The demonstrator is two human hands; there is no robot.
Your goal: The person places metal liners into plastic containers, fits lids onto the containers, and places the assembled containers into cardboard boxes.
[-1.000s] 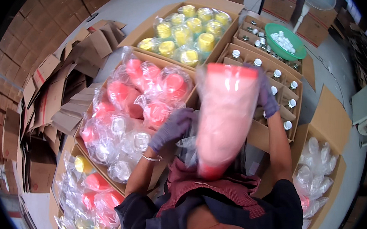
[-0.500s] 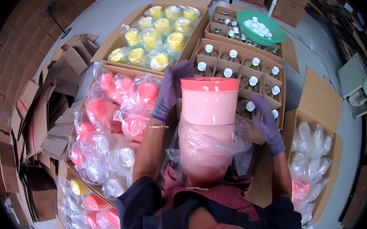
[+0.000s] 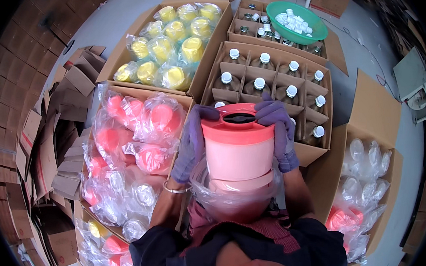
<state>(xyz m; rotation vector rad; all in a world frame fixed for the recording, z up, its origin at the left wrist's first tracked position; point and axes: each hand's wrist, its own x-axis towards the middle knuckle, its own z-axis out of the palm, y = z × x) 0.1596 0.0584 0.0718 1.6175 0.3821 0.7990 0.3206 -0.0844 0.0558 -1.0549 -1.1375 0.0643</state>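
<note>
The pink tub (image 3: 238, 160) is held between both gloved hands in front of the body, its coral lid (image 3: 211, 128) uppermost and a dark oval hole (image 3: 239, 118) shown in the lid. By the left hand (image 3: 191, 140) the lid is clasped at its left edge, the fingers being laid down along the tub's side. By the right hand (image 3: 277, 127) the opposite edge is gripped, the fingers being bent over the lid beside the hole. Each grip is thus closed against the tub. The tub's lower part is wrapped loosely in a clear bag (image 3: 200, 181); what its base is rested on cannot be told. A bracelet (image 3: 175, 188) is worn on the left wrist.

Just beyond the lid, the near left corner of the bottle box (image 3: 307, 154) is partly covered from view. White-capped bottles (image 3: 260, 84) are stood in its compartments. Past its far edge, a green bowl (image 3: 300, 39) of white caps (image 3: 293, 22) is set on the right part of another box (image 3: 239, 15). Bagged yellow cups (image 3: 176, 31) are packed in the far left box (image 3: 209, 57); bagged pink cups (image 3: 165, 118) are heaped toward the far edge of the nearer one (image 3: 178, 141).
</note>
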